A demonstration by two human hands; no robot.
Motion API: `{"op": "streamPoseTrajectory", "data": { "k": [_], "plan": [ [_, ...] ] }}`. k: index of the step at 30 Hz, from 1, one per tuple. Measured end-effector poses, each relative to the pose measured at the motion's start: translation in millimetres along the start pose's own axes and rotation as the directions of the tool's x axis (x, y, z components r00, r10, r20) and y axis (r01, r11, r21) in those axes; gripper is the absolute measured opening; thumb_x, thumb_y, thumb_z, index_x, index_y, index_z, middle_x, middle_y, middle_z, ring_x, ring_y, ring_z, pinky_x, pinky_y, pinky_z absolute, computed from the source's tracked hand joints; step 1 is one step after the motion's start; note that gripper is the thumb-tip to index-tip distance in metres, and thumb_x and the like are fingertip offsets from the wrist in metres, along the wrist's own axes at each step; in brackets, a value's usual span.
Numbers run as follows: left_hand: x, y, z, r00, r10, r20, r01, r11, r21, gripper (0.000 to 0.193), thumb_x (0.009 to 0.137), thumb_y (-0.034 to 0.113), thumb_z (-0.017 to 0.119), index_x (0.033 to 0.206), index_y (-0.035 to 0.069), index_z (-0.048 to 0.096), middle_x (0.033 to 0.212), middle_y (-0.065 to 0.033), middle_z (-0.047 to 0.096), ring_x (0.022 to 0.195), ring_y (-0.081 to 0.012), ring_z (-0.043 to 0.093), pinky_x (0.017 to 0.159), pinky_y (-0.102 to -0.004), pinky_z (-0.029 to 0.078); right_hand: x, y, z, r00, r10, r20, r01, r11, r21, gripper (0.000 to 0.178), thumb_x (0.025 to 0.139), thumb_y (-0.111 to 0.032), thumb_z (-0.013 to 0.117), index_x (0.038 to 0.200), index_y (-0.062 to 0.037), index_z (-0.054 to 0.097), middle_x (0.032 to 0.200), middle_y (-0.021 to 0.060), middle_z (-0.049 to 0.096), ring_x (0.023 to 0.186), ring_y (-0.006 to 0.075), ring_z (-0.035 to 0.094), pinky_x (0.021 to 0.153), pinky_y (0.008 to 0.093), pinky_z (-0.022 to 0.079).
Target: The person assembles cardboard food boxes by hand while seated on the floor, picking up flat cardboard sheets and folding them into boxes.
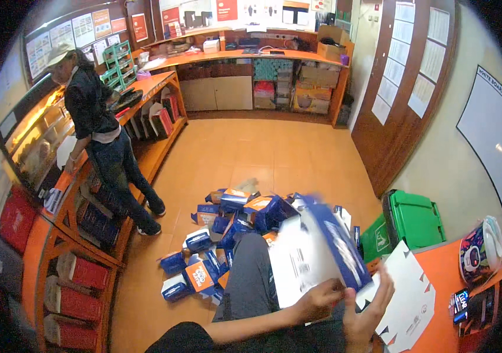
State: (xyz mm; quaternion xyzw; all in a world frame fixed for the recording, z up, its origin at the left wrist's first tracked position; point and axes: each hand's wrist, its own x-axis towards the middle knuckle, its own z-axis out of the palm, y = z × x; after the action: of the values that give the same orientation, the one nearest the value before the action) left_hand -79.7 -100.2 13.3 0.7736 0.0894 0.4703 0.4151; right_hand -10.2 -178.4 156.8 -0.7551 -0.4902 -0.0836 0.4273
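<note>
A partly folded cardboard carton [298, 256], white on one face and blue on another, stands tilted above my lap; its upper end is blurred. My left hand [323, 300] has its fingers closed on the carton's near edge. My right hand [371, 309] grips the carton's lower right corner between thumb and fingers. Flat white carton blanks [409, 306] lie on the orange surface just right of my right hand. Beyond my knee, several blue, white and orange cartons [201, 275] are heaped on the floor.
A green lidded bin [418, 217] stands right of the heap. A patterned tub [480, 253] and a phone-like dark object [460, 306] sit on the orange surface. At the left, another person [101, 117] stands beside an orange shelf unit [42, 241]. An orange counter [221, 57] spans the back.
</note>
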Motion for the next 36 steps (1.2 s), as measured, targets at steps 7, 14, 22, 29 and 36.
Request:
{"op": "streamPoseTrajectory", "data": {
  "k": [7, 14, 22, 29, 36],
  "plan": [
    [22.0, 2.4, -26.1, 0.973, -0.112, 0.2, 0.025, 0.919, 0.394, 0.067, 0.078, 0.021, 0.065, 0.14, 0.014, 0.041, 0.116, -0.0147, 0.056, 0.112, -0.0261, 0.054, 0.106, -0.0461, 0.035, -6.5, 34.2, 0.7, 0.969, 0.223, -0.106, -0.195, 0.954, 0.229, 0.035, 0.093, -0.017, 0.056, 0.12, 0.0053, 0.055, 0.108, 0.0208, 0.061, 0.096, 0.0282, 0.06, 0.085, 0.035, 0.047],
    [48.8, 36.5, -53.6, 0.648, -0.724, 0.236, 0.499, 0.169, -0.85, 0.052, 0.092, 0.026, 0.063, 0.133, 0.001, 0.042, 0.121, -0.0088, 0.057, 0.111, -0.0166, 0.054, 0.096, -0.0312, 0.044, -11.7, 17.7, 21.2, 0.989, 0.144, 0.044, -0.149, 0.881, 0.449, 0.024, 0.089, -0.009, 0.063, 0.11, 0.0012, 0.065, 0.096, 0.0119, 0.061, 0.072, 0.0179, 0.055, 0.06, 0.0265, 0.044],
    [21.9, 14.3, -16.6, 0.747, -0.665, -0.02, 0.475, 0.554, -0.684, 0.027, 0.093, 0.026, 0.062, 0.108, 0.004, 0.065, 0.107, -0.0049, 0.068, 0.094, -0.017, 0.063, 0.087, -0.0344, 0.048, -2.5, 10.4, 24.1, 0.956, 0.07, -0.286, 0.003, 0.968, 0.249, 0.029, 0.091, -0.014, 0.059, 0.111, 0.0077, 0.062, 0.089, 0.0141, 0.062, 0.075, 0.021, 0.055, 0.061, 0.0324, 0.046],
    [53.2, 42.1, -30.2, 0.752, -0.654, -0.085, 0.557, 0.7, -0.447, 0.036, 0.095, 0.035, 0.059, 0.088, 0.0, 0.066, 0.077, -0.0086, 0.068, 0.07, -0.0131, 0.06, 0.067, -0.0341, 0.049, -14.5, 15.0, 20.7, 0.907, -0.373, -0.195, 0.389, 0.92, 0.053, 0.031, 0.077, 0.012, 0.065, 0.105, -0.0001, 0.071, 0.09, 0.016, 0.063, 0.075, 0.026, 0.06, 0.063, 0.034, 0.052],
    [42.5, 47.4, -26.0, 0.812, -0.582, 0.03, 0.58, 0.801, -0.152, 0.041, 0.097, 0.04, 0.051, 0.094, 0.001, 0.065, 0.079, -0.013, 0.063, 0.077, -0.0207, 0.057, 0.074, -0.0333, 0.044, -11.7, 1.8, 22.6, 0.911, -0.293, -0.291, 0.3, 0.954, -0.021, 0.015, 0.081, 0.004, 0.069, 0.096, 0.0017, 0.072, 0.081, 0.0124, 0.065, 0.063, 0.0212, 0.061, 0.056, 0.0307, 0.053]
  ]
}}
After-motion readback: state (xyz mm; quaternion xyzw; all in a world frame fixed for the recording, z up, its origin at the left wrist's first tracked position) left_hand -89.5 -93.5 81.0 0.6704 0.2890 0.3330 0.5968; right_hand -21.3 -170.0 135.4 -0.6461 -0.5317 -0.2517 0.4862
